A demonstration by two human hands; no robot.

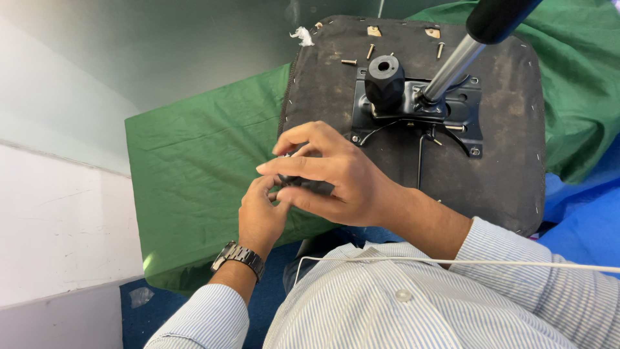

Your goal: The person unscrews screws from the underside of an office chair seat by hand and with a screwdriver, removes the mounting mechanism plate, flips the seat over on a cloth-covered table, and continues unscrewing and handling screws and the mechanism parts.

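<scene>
Currently fitting stage | left hand [258,216] and right hand [336,178] both pinched shut on small black part [309,186], probably a fastener, held over seat underside [323,97] edge | next: align carefully with mechanism plate [468,110].

Both hands, the left hand [260,216] and the right hand [336,174], are meeting over the near left edge of the upturned seat base [516,142], closing that corner to passage. At one o'clock from them the black knob [385,81] and the slanting metal column [450,68] are rising off the mounting plate [468,113], blocking the seat's centre, while loose screws [370,52] are lying at twelve o'clock. The green cloth [200,168] at nine o'clock is lying flat and offering open room.
</scene>
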